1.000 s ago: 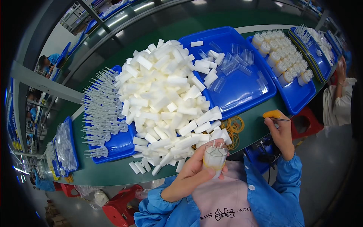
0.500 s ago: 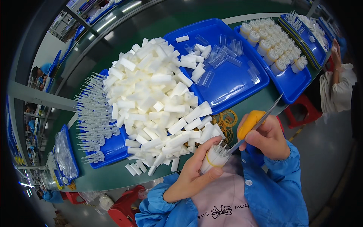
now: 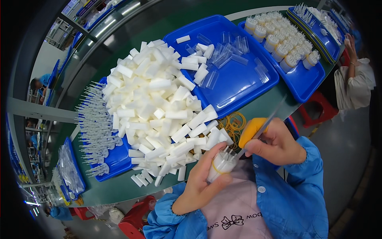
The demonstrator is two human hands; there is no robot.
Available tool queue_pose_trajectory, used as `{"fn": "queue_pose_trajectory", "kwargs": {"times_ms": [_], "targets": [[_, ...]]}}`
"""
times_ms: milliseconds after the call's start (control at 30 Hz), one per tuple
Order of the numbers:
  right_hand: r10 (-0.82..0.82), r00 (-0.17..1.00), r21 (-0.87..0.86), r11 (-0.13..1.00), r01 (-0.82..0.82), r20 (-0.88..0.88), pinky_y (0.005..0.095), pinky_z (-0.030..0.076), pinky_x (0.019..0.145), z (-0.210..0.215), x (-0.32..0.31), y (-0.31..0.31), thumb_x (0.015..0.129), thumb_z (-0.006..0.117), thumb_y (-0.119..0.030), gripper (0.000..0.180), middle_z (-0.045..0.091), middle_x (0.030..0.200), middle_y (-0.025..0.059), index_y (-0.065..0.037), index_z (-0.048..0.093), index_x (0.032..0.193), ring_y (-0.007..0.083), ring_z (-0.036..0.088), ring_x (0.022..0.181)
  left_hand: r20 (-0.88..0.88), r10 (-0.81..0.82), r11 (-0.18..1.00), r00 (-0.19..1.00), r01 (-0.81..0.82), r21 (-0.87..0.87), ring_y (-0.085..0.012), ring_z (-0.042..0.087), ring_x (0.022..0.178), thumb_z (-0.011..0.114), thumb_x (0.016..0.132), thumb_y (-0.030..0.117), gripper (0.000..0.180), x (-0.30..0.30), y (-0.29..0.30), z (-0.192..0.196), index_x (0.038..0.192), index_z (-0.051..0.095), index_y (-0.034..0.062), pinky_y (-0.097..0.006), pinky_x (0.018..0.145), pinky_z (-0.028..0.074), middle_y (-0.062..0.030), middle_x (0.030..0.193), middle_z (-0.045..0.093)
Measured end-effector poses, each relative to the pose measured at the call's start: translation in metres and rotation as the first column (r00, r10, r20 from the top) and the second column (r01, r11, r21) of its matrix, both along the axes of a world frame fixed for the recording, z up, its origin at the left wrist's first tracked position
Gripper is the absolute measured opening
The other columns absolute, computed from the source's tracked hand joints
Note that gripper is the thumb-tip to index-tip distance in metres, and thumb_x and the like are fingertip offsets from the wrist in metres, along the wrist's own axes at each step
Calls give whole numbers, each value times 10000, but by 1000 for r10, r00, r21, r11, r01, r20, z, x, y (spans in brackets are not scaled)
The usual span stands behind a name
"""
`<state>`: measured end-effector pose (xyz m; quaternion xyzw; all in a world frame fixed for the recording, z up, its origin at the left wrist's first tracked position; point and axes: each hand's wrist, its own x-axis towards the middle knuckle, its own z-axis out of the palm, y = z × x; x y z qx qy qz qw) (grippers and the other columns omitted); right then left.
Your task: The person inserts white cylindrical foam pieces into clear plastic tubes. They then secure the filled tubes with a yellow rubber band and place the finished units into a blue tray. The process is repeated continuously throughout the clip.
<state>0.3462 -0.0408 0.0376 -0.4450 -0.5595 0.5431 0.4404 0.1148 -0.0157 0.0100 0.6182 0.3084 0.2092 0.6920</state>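
Note:
My left hand (image 3: 201, 183) is wrapped round a short bundle (image 3: 221, 164) of white pieces in clear tubes, circled by a yellow rubber band. Several thin prongs stick up from its top. My right hand (image 3: 278, 143), with a yellow finger cot (image 3: 252, 131) on its index finger, grips a slim, pointed metal tool (image 3: 264, 128) that looks like tweezers. The tool's lower end meets the bundle's upper right edge; the exact contact is hard to make out. Yellow rubber bands (image 3: 234, 122) lie just beyond my hands.
A big heap of white foam pieces (image 3: 159, 91) covers the table's middle. To its left, a blue tray (image 3: 119, 161) holds thin white stemmed parts (image 3: 95, 127). Clear tubes lie in another blue tray (image 3: 238, 95). Finished-looking bundles (image 3: 274, 42) fill a tray at right, near another person's arm (image 3: 351, 51).
The tool and my right hand have shifted slightly left and down, and the tool's far end is blurred. My left hand and the bundle have moved a little left. The whole view has shifted slightly.

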Motion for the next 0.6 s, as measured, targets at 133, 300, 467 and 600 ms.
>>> {"fn": "queue_pose_trajectory", "kwargs": {"times_ms": [133,300,467,600], "targets": [[-62,982,147,988,36,179,225,484,640,-2,2,-6,918,559,-126,188,608,895,69,24,569,1029,107,591,726,-59,43,980,997,-30,195,-240,521,1091,674,828,211,653,3,0,-1,1355,357,-7,-316,923,397,-163,1213,509],[-192,940,-75,981,178,-284,231,489,643,-7,-4,-8,919,562,-122,180,592,925,82,33,564,1010,111,591,735,-139,75,908,987,-10,420,-256,529,1067,703,783,162,673,9,2,11,1346,373,-6,-330,911,403,-169,1173,520],[-188,929,-133,979,152,-318,231,495,649,-8,-10,-8,916,570,-120,191,587,934,83,34,551,1027,100,586,740,-157,124,877,980,-34,480,-292,543,1022,723,766,171,696,10,0,11,1341,376,-11,-349,870,421,-176,1120,526],[-184,931,-138,979,147,-316,233,497,651,-10,-10,-8,918,566,-122,196,588,939,78,32,547,1038,96,585,743,-156,171,830,973,-56,555,-308,564,959,743,744,154,704,10,-1,9,1329,390,-17,-350,817,445,-181,1068,540]]}}
